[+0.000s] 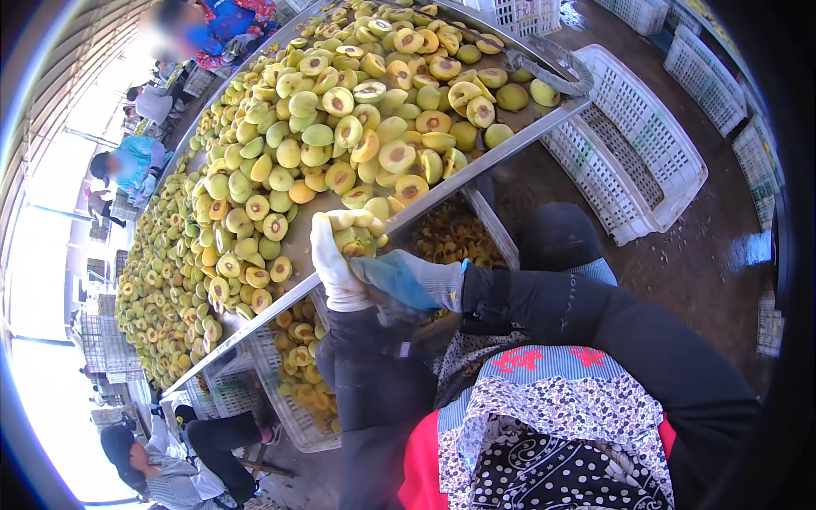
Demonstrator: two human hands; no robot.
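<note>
Nearest to the camera, the left hand [336, 263] in a white fabric glove is closed around a small yellow-green stone fruit [357, 238], holding it just at the near edge of the long metal surface [442, 191]. The right hand [408, 280], in a grey glove with blue coating, comes against the fruit from the right side; if it holds a small tool, I cannot tell, because the fingers are hidden. The fruit looks light and a little soft, with wet cut flesh that can be slippery, so I judge it is best gripped by the skin side, gently, without squeezing. Under the surface stands a white plastic crate with yellow fruit pieces [302, 365]. Farther, the surface is covered with many halved yellow-green fruits [340, 127], cut faces up. On the right lie empty white lattice crates [637, 144], and other people [132, 161] work at the far left side.
</note>
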